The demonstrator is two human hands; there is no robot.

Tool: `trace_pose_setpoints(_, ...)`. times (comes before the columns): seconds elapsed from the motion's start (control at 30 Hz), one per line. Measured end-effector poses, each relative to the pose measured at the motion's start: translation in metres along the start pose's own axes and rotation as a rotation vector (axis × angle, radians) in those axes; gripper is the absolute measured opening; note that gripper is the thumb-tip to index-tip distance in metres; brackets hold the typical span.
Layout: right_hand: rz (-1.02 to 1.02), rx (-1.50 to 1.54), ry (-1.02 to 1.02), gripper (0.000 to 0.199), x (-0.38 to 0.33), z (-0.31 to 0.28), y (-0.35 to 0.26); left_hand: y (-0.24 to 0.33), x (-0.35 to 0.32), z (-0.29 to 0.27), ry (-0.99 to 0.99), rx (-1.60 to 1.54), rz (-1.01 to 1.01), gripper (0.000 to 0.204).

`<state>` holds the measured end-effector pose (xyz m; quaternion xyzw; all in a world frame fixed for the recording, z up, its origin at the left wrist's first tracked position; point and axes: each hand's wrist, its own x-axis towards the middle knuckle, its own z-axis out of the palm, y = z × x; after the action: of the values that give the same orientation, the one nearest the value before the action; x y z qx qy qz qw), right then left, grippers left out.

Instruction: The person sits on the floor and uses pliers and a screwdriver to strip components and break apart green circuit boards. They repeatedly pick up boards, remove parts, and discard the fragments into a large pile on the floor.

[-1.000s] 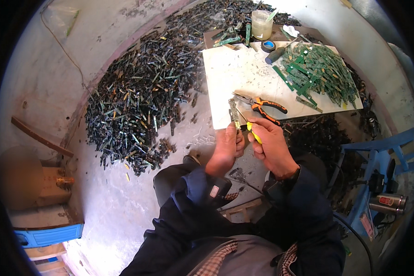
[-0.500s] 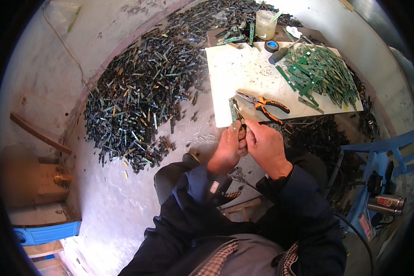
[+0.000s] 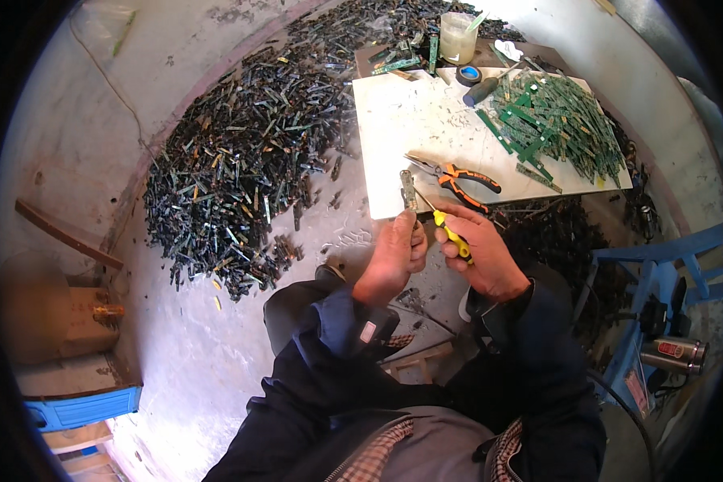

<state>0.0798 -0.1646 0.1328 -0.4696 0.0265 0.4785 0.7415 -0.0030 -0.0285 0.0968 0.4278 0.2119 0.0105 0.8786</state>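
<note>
My left hand pinches the lower end of a narrow circuit board strip, which stands up in front of the white board's near edge. In my right hand is a screwdriver with a yellow and black handle. Its thin shaft slants up and left toward the strip; whether the tip touches cannot be made out. Just beyond, pliers with orange and black handles lie on the white board, jaws pointing left.
Green circuit strips are heaped on the board's right, beside a dark-handled tool and a tape roll. A cloudy cup stands behind. Dark strips cover the floor at left. A blue stool is at right.
My right hand has drawn away to the right from my left hand, bringing the yellow screwdriver handle into sight. The strip in my left hand has turned a little.
</note>
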Motion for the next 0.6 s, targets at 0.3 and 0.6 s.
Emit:
trace_pose_setpoints(0.3,-0.23,-0.301,0.053,0.023,0.001,0.004,0.0,-0.007,0.002,-0.002,0.004,0.031,0.047,0.043)
trace_pose_setpoints(0.6,-0.977,-1.396,0.281,0.023,0.012,0.001,0.015,0.007,0.004,0.007,0.033,0.077,0.097,0.04)
